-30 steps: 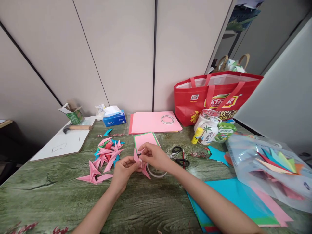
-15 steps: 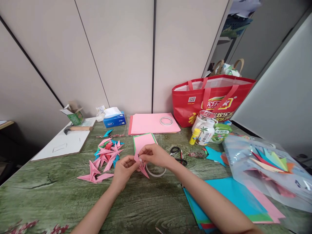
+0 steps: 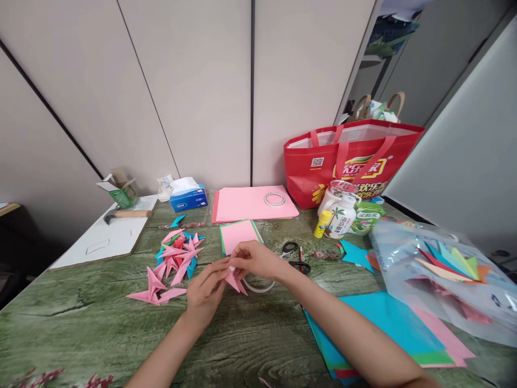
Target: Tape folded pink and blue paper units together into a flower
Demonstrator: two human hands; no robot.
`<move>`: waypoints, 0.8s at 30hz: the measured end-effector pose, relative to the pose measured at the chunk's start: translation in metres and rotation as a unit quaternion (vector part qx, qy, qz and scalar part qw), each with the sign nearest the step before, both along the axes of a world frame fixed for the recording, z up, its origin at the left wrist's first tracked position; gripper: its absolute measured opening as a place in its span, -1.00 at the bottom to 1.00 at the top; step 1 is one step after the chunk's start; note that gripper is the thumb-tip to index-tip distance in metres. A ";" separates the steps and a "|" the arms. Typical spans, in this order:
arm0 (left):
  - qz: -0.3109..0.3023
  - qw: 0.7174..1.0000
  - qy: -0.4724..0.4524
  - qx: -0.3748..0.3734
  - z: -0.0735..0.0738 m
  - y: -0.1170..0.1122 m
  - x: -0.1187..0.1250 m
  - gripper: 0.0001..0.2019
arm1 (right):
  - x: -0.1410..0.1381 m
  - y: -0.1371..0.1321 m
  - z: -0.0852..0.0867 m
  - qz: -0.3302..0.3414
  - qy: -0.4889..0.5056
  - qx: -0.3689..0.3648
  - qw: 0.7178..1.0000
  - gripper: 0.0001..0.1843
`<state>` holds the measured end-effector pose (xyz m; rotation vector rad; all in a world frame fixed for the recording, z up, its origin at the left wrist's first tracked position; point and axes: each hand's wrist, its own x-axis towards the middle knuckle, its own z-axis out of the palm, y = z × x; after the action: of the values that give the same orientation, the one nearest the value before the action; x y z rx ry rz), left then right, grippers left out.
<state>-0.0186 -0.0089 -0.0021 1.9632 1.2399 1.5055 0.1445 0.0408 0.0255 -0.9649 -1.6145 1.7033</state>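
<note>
Both hands meet near the middle of the table around a folded pink paper piece (image 3: 236, 283), whose pointed ends stick out below the fingers. My left hand (image 3: 208, 288) is closed on it from the left. My right hand (image 3: 255, 262) pinches at its top, where a small white bit shows between the fingertips. Just under the right wrist lies a white ring of tape (image 3: 260, 288), partly covered by the hand. Behind the hands is a stack of small paper squares (image 3: 239, 233), pink on top with green edges. Left of them sits a pile of folded paper pieces (image 3: 181, 256), mostly pink.
Scissors (image 3: 297, 258) lie right of my hand. Blue paper sheets (image 3: 375, 323) lie under my right forearm, beside a clear plastic bag (image 3: 404, 253). A glue stick (image 3: 322, 223), a white bottle (image 3: 341, 215) and a red bag (image 3: 299, 178) stand behind. A hammer (image 3: 129, 213) lies far left.
My left hand has turned, its fingers now lying over the paper's upper part. The right fingers have closed in against it, hiding more of the pink piece. The view has shifted slightly.
</note>
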 end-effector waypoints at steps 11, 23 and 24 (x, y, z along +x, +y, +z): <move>0.016 0.986 0.096 0.136 -0.008 -0.002 -0.006 -0.75 | 0.002 -0.001 0.005 0.050 0.079 -0.061 0.994 -0.54; -0.003 0.937 0.170 0.306 -0.011 0.005 -0.007 -0.75 | 0.002 0.000 0.005 0.018 0.053 -0.056 0.997 -0.76; -0.018 0.934 0.178 0.310 -0.013 0.005 -0.009 -0.74 | 0.001 -0.001 0.005 0.012 0.045 -0.069 0.996 -0.78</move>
<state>-0.0274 -0.0035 -0.0150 2.7488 0.8983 1.7201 0.1456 0.0402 0.0309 -0.9219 -1.4717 1.8687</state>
